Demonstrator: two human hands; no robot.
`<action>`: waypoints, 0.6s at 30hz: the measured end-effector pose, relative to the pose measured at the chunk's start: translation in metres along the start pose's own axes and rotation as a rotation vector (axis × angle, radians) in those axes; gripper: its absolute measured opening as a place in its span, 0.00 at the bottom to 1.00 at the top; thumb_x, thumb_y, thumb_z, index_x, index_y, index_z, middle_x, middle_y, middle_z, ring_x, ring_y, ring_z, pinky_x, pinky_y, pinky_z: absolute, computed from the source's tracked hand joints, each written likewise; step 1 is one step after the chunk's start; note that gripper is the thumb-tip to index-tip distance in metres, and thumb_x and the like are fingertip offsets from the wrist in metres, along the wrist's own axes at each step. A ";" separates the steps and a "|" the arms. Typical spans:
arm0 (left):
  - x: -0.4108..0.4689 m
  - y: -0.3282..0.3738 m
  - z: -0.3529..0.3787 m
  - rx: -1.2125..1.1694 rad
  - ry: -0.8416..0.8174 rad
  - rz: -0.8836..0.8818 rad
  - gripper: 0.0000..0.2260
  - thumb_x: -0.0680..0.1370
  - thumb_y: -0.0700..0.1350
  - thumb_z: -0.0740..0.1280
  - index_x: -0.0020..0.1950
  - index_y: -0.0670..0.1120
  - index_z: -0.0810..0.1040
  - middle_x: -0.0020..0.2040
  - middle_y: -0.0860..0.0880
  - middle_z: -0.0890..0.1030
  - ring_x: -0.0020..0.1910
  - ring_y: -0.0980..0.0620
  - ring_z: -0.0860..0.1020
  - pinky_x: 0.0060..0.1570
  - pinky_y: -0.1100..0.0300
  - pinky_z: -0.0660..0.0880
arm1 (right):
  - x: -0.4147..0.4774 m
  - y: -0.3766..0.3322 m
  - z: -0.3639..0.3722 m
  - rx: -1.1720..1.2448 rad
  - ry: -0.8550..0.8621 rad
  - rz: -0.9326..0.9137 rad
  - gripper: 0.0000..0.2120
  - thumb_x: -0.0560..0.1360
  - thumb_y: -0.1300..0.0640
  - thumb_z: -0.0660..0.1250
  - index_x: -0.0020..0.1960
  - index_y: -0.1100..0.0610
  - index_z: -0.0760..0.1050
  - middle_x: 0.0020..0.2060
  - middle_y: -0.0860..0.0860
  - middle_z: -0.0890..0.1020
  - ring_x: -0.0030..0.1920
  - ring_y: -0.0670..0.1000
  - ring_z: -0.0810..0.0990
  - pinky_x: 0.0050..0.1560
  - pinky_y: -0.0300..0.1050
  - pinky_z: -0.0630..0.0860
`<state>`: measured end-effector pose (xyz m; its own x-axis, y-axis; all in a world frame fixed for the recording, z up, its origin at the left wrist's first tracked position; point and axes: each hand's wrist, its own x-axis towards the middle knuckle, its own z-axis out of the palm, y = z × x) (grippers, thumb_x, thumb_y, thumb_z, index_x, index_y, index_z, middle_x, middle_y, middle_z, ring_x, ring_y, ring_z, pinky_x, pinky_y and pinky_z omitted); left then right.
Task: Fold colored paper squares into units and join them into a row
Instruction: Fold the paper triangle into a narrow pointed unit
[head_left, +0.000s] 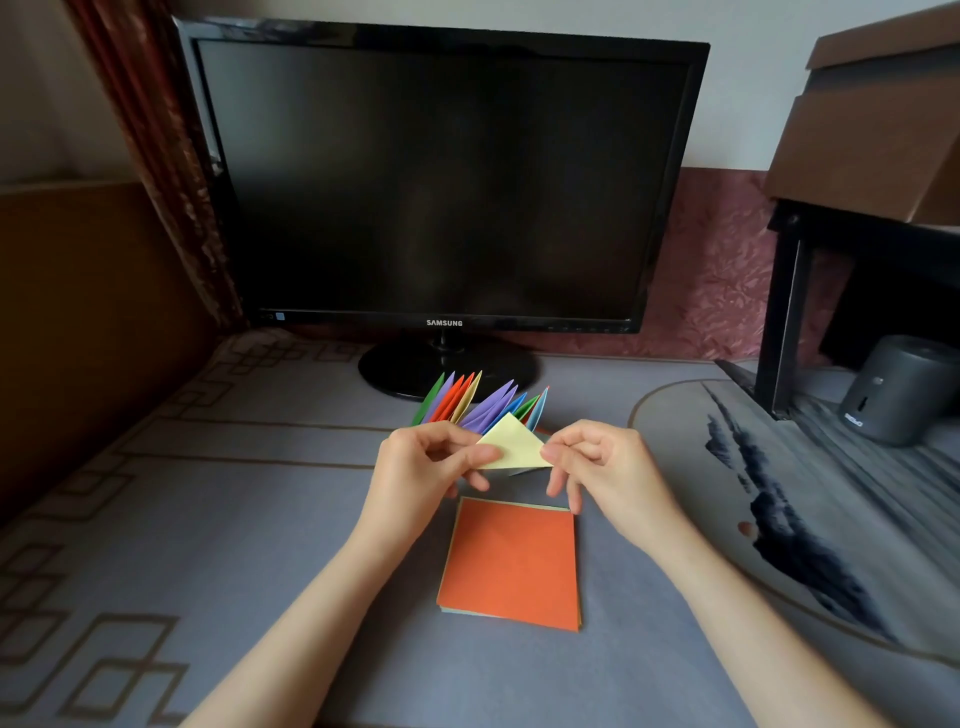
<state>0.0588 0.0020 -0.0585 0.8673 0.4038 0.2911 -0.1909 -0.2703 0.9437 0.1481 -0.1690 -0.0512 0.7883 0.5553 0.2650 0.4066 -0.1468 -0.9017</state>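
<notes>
Above orange stack (511, 564), left hand (421, 467) and right hand (597, 467) pinching yellow triangle (514, 441), apex away, long edge crosswise.

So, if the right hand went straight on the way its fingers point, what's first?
Likely the left hand, across the yellow paper both pinch; the right hand points leftward. Depth unclear.

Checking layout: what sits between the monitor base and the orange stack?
Head view: the folded row, then left hand and right hand pinching a yellow piece.
</notes>
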 end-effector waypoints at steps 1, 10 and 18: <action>0.000 -0.001 0.000 -0.010 0.011 -0.017 0.08 0.68 0.48 0.74 0.39 0.43 0.82 0.29 0.44 0.82 0.28 0.52 0.78 0.27 0.66 0.69 | 0.000 0.000 0.000 -0.001 0.002 0.000 0.06 0.75 0.61 0.66 0.40 0.57 0.78 0.28 0.55 0.82 0.21 0.50 0.72 0.33 0.41 0.70; -0.002 -0.004 0.002 0.132 0.095 -0.027 0.15 0.67 0.50 0.76 0.34 0.39 0.78 0.28 0.47 0.81 0.21 0.57 0.71 0.25 0.69 0.68 | 0.001 0.005 0.000 -0.041 0.000 0.031 0.05 0.76 0.61 0.66 0.41 0.58 0.78 0.30 0.54 0.83 0.24 0.52 0.77 0.30 0.36 0.70; 0.000 -0.007 -0.005 0.169 0.043 0.001 0.15 0.68 0.53 0.73 0.38 0.40 0.80 0.27 0.50 0.79 0.23 0.59 0.72 0.28 0.69 0.69 | 0.008 0.007 -0.022 0.117 0.160 0.033 0.05 0.75 0.67 0.65 0.42 0.62 0.79 0.28 0.52 0.81 0.22 0.47 0.73 0.23 0.36 0.67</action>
<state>0.0576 0.0082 -0.0645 0.8460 0.4395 0.3020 -0.1089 -0.4120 0.9047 0.1673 -0.1837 -0.0474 0.8675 0.4132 0.2768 0.3300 -0.0618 -0.9420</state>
